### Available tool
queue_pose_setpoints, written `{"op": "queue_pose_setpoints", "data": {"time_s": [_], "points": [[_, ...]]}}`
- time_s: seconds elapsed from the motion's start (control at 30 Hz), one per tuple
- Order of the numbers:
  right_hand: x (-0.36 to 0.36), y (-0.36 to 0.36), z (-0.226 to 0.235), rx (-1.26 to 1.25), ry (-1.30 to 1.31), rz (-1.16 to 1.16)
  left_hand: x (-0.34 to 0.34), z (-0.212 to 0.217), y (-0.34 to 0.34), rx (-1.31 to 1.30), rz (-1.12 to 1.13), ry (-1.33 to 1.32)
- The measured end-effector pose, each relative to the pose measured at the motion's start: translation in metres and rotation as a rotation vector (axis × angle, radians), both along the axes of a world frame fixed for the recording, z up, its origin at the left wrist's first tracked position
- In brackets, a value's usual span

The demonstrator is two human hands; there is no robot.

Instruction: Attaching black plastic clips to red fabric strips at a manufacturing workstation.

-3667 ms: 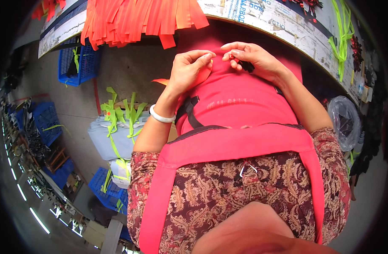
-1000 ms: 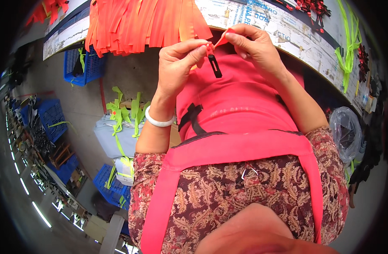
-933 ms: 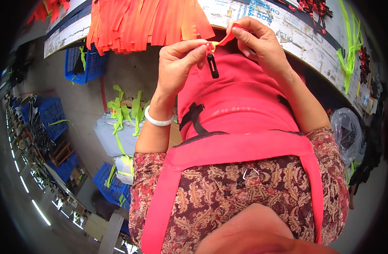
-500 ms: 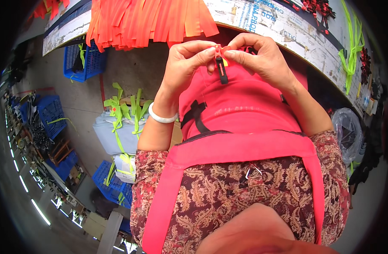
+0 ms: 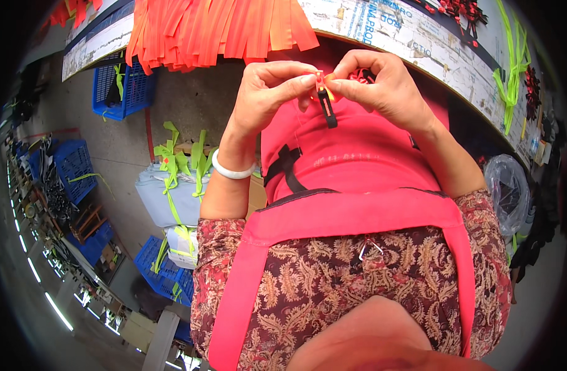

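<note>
My left hand (image 5: 272, 93), a white bangle on its wrist, pinches a small red zipper slider (image 5: 320, 80) between thumb and fingers. From the slider a black pull tab (image 5: 328, 112) hangs down over my red apron (image 5: 358, 148). My right hand (image 5: 382, 86) is closed in a pinch against the slider's right side, at a small bit of orange-yellow material whose shape I cannot make out. Behind its fingers show several red and black pieces (image 5: 362, 75); whether the hand holds them is unclear.
Orange strips (image 5: 215, 34) hang over the edge of the worktable (image 5: 413, 46). More red-and-black pieces (image 5: 463, 15) and yellow-green strips (image 5: 513, 74) lie at right. On the floor at left are a blue crate (image 5: 126, 89) and grey bundles (image 5: 163, 191) tied with yellow-green strips.
The black pull tab has shifted slightly down and to the right. My left wrist has moved a little left. Both hands stay together at the slider.
</note>
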State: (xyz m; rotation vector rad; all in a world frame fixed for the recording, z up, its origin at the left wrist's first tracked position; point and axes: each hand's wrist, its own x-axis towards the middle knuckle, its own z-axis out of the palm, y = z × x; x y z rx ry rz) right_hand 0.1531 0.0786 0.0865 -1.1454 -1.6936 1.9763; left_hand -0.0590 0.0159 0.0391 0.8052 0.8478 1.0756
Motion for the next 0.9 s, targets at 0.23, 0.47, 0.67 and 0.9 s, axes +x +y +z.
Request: {"op": "queue_pose_setpoints", "data": {"time_s": [0.23,0.47,0.67,0.9], "points": [[-0.004,-0.01,-0.005,0.068,-0.028,0.026,-0.002,-0.006,-0.011,0.004,0.006,0.012],[-0.011,-0.027,-0.009,0.092,-0.032,-0.002,-0.008,-0.01,-0.023,0.016,0.009,0.061],[-0.016,-0.026,-0.007,0.091,-0.025,0.047,-0.014,-0.008,-0.027,0.006,0.0,0.025],[-0.025,-0.04,-0.028,0.07,0.125,-0.229,0.007,-0.012,-0.037,0.11,0.175,0.126]]}}
